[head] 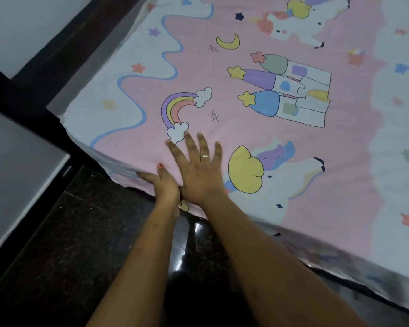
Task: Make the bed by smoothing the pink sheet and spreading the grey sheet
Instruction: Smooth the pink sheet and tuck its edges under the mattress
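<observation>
Fingers point(190, 147) of the right hand point(198, 171) lie spread flat on the pink sheet point(246, 128); whether the left hand point(162, 182) grips its edge is unclear. Smoothing step; next, probably sweep outward.

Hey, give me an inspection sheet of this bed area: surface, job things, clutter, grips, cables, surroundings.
Surface: pink sheet covers it, mostly flat, bunched at the near left corner.
Job's things: pink sheet with rainbow, castle and unicorn prints; grey sheet, nothing seen.
Clutter: nothing seen.
Grips: right hand flat on the pink sheet, fingers spread, ring on one finger; left hand pressing at the sheet's near edge, thumb up.
Cables: nothing seen.
Surroundings: dark speckled floor; dark bed frame; pale panel at left.
</observation>
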Motion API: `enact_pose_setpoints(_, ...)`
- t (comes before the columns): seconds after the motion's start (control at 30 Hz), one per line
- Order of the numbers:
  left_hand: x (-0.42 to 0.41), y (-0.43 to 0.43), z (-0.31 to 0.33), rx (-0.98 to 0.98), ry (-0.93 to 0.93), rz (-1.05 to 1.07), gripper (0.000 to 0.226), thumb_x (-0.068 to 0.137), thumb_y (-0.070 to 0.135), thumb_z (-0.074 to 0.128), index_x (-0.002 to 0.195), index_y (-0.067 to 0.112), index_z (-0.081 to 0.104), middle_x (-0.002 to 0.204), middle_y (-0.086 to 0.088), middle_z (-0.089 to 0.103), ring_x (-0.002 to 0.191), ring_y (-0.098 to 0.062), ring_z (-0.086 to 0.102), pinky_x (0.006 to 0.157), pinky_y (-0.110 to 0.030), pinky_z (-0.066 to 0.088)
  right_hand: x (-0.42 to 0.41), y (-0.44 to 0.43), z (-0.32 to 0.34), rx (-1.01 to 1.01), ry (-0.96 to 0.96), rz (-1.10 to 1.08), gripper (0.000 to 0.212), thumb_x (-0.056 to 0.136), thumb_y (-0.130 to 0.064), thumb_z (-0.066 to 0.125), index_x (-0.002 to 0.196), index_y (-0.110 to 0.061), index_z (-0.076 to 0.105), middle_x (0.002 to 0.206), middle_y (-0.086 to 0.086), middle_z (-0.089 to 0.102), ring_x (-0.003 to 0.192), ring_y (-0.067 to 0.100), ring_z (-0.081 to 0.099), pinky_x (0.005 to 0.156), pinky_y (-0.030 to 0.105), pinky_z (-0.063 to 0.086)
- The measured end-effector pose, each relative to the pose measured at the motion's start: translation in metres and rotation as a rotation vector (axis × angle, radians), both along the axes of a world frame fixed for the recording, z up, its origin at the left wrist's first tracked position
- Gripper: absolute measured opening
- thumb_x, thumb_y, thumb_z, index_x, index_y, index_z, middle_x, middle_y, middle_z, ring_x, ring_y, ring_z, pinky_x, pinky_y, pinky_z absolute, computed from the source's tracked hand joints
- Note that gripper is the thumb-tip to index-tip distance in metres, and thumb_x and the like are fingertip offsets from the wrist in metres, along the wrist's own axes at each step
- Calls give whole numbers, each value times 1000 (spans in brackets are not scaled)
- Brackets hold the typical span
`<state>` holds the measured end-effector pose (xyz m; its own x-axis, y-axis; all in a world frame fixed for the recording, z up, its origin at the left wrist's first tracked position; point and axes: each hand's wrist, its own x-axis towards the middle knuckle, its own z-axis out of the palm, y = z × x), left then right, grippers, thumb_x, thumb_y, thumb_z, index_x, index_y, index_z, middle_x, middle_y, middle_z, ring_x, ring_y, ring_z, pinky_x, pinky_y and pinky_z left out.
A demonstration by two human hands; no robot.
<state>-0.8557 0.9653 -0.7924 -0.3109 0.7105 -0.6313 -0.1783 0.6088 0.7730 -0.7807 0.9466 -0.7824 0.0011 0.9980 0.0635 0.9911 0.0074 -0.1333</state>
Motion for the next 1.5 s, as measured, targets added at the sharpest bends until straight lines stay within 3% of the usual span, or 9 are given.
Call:
enact_pose_setpoints(0.23,7,-8,-18,230,-76,90,66,98,50,30,147,40,-13,157,-4,17,137,-24,33,110,-48,33,-2,-1,-6,101,-96,39,73,92,-52,42,152,-31,6,159,13,10,145,38,8,111,61,2)
enact_pose_setpoints(0.43,3,-8,-41,345,-168,63,95,58,88,35,137,60,-10,159,-10,0,145,-23,18,110,-55,27,-2,-5,-5,207,-177,144,72,92,-46,46,152,-24,14,156,16,19,143,35,20,115,47,13)
enact_pose_setpoints(0.57,4,-32,-53,377,-164,-60,102,51,93,27,141,56,-4,159,4,-7,145,-15,12,114,-52,18,-11,-24,-19,411,-210,148,48,89,-35,53,133,-18,54,131,19,56,114,38,56,96,44,44)
enact_pose_setpoints(0.7,3,-32,-93,235,-67,-273,99,59,94,24,144,49,-3,159,11,0,144,-16,14,114,-49,15,-3,-45,-26,438,-254,154,47,87,-28,39,129,-20,59,130,14,59,109,34,60,91,44,47)
enact_pose_setpoints(0.93,-4,-39,-81,283,-68,-279,102,68,86,38,142,46,-19,159,-1,-12,146,-27,13,109,-58,27,-3,-41,-39,454,-369,153,49,90,-32,35,133,-23,56,130,9,60,109,33,60,92,46,47)
enact_pose_setpoints(1.13,-7,-47,-96,256,-196,-177,118,54,78,60,147,40,-1,151,-8,32,120,-34,53,92,-55,49,1,-61,-48,515,-385,189,51,91,-26,31,139,-20,49,145,8,46,129,31,47,105,53,35)
enact_pose_setpoints(1.23,1,-55,-107,196,-207,-103,101,62,69,65,144,29,21,138,-13,47,109,-33,59,84,-50,54,19,-89,-91,523,-505,250,47,92,-20,36,137,-17,51,146,-1,45,137,21,40,113,49,20)
enact_pose_setpoints(1.33,10,-78,-120,123,-249,-115,52,87,38,64,129,15,44,121,-7,57,101,-25,58,69,-36,52,42,-128,-133,373,-454,252,53,87,-18,38,138,-16,50,145,-4,47,133,13,44,115,39,13)
enact_pose_setpoints(1.5,22,-107,-132,120,-309,-135,20,91,26,62,96,7,56,87,-1,60,85,-12,58,75,-29,53,67,-186,-167,218,-14,142,46,75,-10,54,118,-22,66,127,-4,62,115,17,57,102,29,36)
